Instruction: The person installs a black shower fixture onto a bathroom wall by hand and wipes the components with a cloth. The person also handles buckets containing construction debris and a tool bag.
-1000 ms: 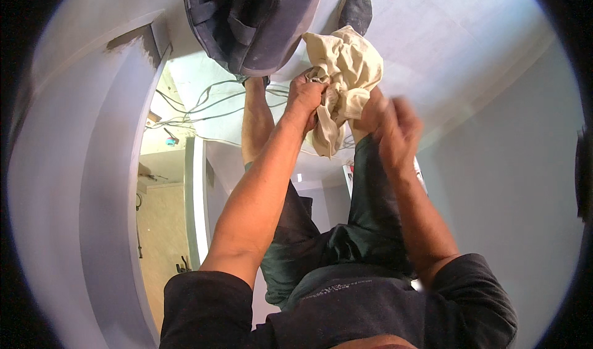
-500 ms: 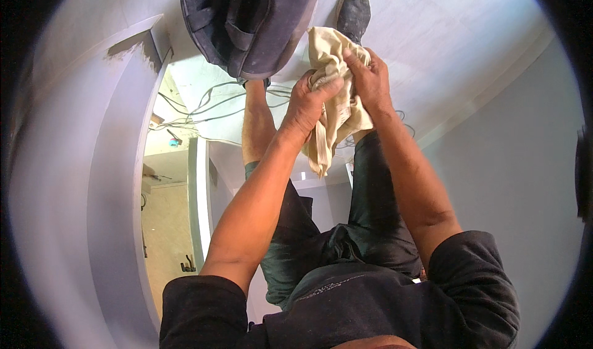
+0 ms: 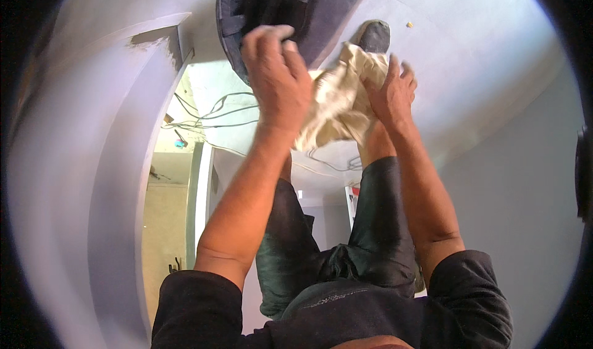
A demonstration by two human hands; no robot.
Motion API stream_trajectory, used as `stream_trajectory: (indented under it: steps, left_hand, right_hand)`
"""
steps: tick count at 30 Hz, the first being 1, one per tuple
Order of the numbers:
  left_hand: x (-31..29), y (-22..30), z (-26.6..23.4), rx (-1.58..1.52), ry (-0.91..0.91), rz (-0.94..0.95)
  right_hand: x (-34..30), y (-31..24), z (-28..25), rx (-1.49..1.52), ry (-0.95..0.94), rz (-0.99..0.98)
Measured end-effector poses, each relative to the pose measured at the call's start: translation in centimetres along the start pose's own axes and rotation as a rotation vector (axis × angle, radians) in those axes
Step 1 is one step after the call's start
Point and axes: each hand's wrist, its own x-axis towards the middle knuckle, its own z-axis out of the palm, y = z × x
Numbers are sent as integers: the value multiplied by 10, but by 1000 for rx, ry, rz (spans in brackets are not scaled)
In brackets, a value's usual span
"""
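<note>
A crumpled cream cloth (image 3: 340, 99) hangs between my two hands, in front of my lower legs. My left hand (image 3: 278, 77) is raised at the cloth's left side, beside the dark bag, its thumb and fingers apart and bent at the tips. The cloth's upper left corner passes close to this hand; whether they touch is hidden. My right hand (image 3: 393, 94) is at the cloth's right edge with its fingers spread. Its thumb lies against the fabric. The cloth and fingertips are slightly blurred.
A large dark bag (image 3: 327, 21) with its top open stands ahead, left of my dark shoe (image 3: 374, 37). Grey cables (image 3: 228, 111) trail over the pale floor at left. A grey wall edge (image 3: 117, 163) rises at left, and a grey wall (image 3: 519, 182) curves along the right.
My left hand has come off the cloth and moved up and left toward the bag. My right fingers have loosened and spread. The cloth has opened out wider.
</note>
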Motion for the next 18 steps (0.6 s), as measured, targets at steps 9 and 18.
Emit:
stream_trajectory:
  steps: [9,18]
  left_hand:
    - [71,-136,24,-241,-236,-428]
    - [83,-145,47,-27,-175,-431]
  right_hand:
    - [42,-140,-26,-596,-71,-987]
    - [78,-42,0,-465,38,-1062]
